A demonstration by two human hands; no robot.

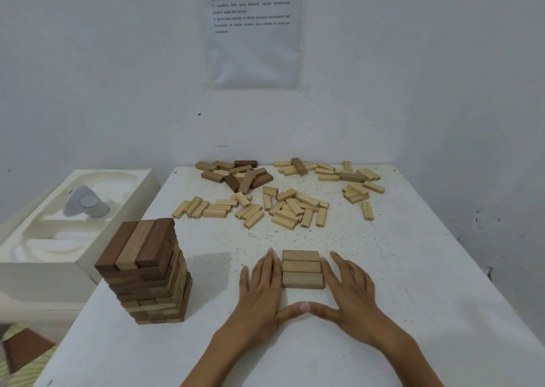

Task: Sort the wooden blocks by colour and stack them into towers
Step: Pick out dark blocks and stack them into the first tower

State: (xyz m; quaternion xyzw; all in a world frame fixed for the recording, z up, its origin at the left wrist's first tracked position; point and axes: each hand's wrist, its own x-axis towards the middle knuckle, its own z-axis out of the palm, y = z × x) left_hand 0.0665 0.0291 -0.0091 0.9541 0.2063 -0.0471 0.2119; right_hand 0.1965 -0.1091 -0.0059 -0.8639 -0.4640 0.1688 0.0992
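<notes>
- Wooden blocks (301, 269), three smooth tan bars, lie side by side in one flat layer near the front of the white speckled surface (413, 268).
- Left grip (259, 286) and right grip (351, 291) lie spread flat, with straight fingers against the layer's ends and thumb tips meeting.
- Brown tower (147, 271) stands to the left.
- Pale loose blocks (283, 206) lie scattered behind.

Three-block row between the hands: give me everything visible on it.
The three-block row is one layer of tan-brown wooden blocks lying flat, long sides touching, ends flush, long axes running left to right. It rests on the white table, near the front. The left hand lies with straight fingers against its left ends, the right hand against its right ends; the thumbs meet in front, clear of the wood.
</notes>
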